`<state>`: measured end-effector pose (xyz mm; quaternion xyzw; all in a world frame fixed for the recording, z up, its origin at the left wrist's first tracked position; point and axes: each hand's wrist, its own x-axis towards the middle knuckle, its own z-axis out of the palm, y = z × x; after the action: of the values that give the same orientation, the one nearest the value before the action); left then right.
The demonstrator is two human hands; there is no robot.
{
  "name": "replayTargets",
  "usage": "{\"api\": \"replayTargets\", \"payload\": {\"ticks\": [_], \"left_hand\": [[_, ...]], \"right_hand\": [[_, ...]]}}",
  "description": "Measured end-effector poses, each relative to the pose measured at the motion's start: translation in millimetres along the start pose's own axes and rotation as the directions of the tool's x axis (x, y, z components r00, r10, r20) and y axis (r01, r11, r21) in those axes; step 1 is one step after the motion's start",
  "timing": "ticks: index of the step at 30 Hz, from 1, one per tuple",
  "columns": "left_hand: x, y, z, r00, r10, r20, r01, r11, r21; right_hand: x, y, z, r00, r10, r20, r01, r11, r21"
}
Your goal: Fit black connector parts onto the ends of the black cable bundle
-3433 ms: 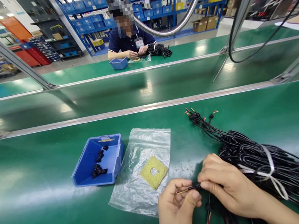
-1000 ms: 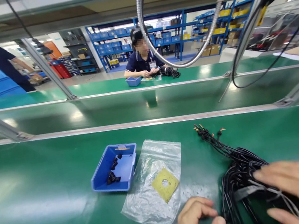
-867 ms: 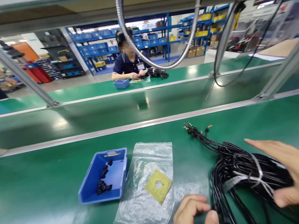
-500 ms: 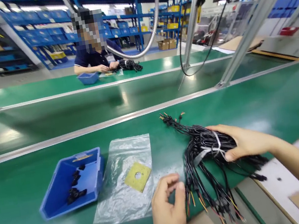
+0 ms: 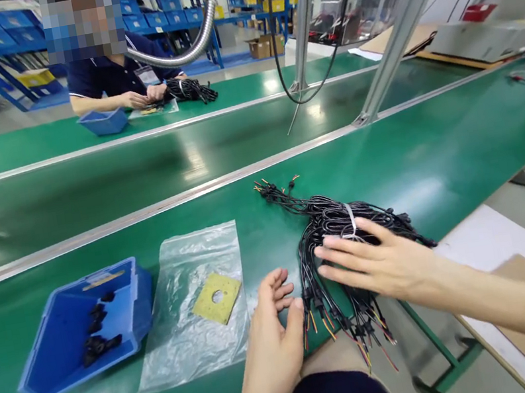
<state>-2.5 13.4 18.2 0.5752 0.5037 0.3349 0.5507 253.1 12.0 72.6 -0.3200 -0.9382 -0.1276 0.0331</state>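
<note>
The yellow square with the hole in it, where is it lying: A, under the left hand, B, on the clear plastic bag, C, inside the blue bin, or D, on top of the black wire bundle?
B: the yellow square lies on the clear plastic bag, apart from bin, wires and hands.

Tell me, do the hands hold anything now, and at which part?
Nothing is gripped. The right hand lies flat on the black wire bundle, near its white tie; the left hand is open beside the wire ends.
</note>
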Motion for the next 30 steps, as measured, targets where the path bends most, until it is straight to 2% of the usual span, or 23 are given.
{"api": "replayTargets", "payload": {"ticks": [4,7,11,14,17,19,21,26,30], "left_hand": [[3.2,5.6,4.3,0.996,-0.050,0.076,0.054,0.997,-0.046],[4.0,1.2,6.1,0.996,-0.087,0.026,0.090,0.976,-0.197],[6.5,-2.9,4.0,0.974,-0.158,-0.161,0.067,0.884,-0.462],[10.1,0.6,-1.2,0.937,-0.251,-0.245,0.017,0.731,-0.682],[12.2,2.8,-5.7,0.933,-0.280,-0.225,0.004,0.635,-0.773],[12.7,0.2,-6.7,0.936,-0.261,-0.235,-0.012,0.644,-0.765],[13.2,-5.5,-6.8,0.934,-0.249,-0.255,-0.034,0.649,-0.760],[16.9,-23.5,-9.0,0.947,-0.223,-0.232,-0.045,0.623,-0.781],[19.9,-32.7,-10.2,0.954,-0.196,-0.228,-0.053,0.635,-0.771]], "right_hand": [[33.5,-1.3,38.5,0.991,-0.132,-0.001,0.130,0.976,0.177],[58.4,3.3,51.0,0.986,-0.167,0.005,0.160,0.952,0.260],[75.3,9.4,40.5,0.993,-0.113,0.021,0.095,0.906,0.414],[74.6,30.5,22.1,0.999,0.043,0.016,-0.045,0.821,0.569],[67.1,69.6,3.7,0.972,0.232,0.038,-0.181,0.635,0.751],[61.8,96.0,-5.3,0.960,0.268,0.076,-0.201,0.475,0.857],[58.9,115.1,-9.8,0.960,0.255,0.112,-0.195,0.325,0.925],[63.2,129.5,-4.6,0.965,0.217,0.146,-0.157,0.035,0.987],[65.0,131.4,1.6,0.964,0.227,0.140,-0.115,-0.119,0.986]]}}
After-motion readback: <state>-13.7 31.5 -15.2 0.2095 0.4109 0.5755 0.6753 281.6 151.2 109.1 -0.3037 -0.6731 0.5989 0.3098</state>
